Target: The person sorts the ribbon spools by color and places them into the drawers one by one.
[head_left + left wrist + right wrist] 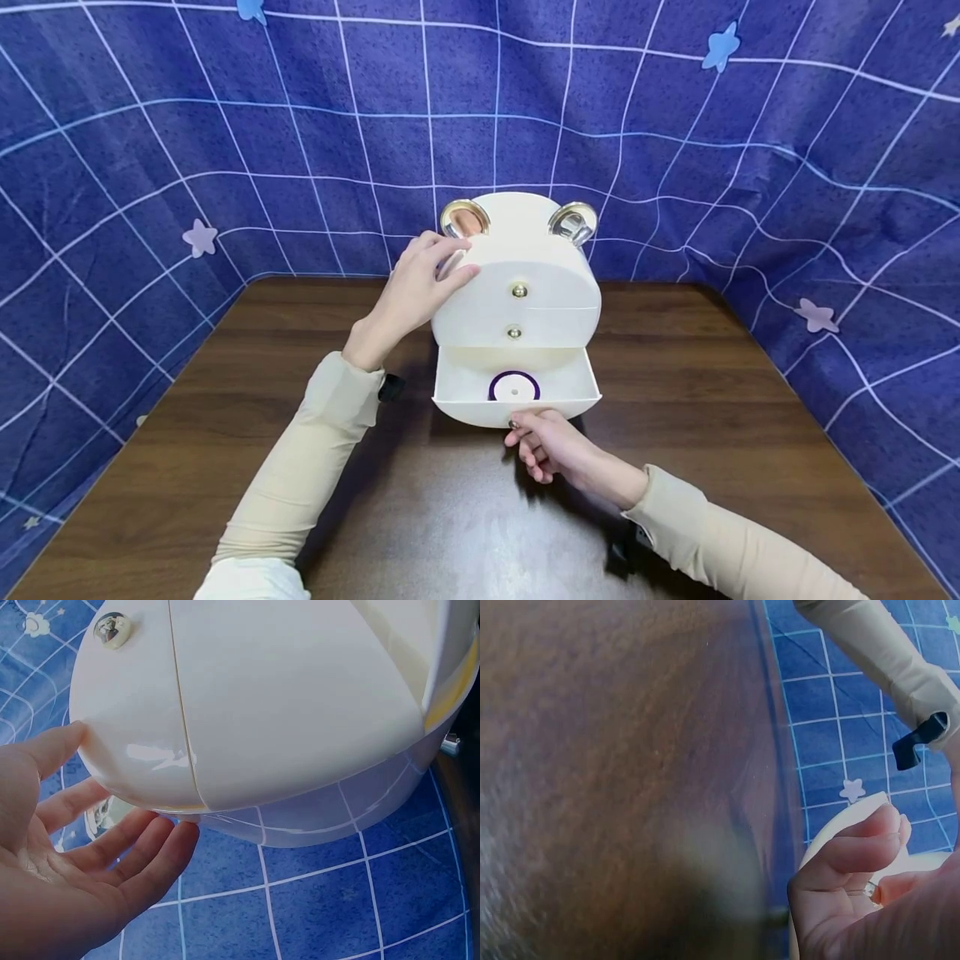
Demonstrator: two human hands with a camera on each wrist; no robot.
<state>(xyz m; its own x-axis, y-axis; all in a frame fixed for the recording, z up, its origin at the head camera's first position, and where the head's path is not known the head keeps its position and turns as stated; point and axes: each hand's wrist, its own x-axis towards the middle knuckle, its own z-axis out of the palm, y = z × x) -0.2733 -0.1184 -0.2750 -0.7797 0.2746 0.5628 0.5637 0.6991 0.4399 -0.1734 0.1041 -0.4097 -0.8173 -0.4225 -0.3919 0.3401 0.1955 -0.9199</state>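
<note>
A white storage box (551, 327) with drawers and ear-like metallic rounds stands upright on the table. Its bottom drawer (461, 409) is pulled out toward me. Inside the drawer lies a purple ring (535, 383) around a pale round centre. My right hand (558, 450) pinches the small metallic drawer knob (871, 891) between thumb and fingers; part of the knob is covered by them. At the upper left of the box is my left hand (416, 287), fingers spread and loosely bent. In the left wrist view, its fingertips (187, 825) touch the rounded side edge.
The brown wooden table (262, 350) carries the box near its back edge. Behind it and at both sides hangs a blue cloth (315, 142) with a white grid and stars. Two more gold knobs, the upper knob (519, 291) among them, are on the box front.
</note>
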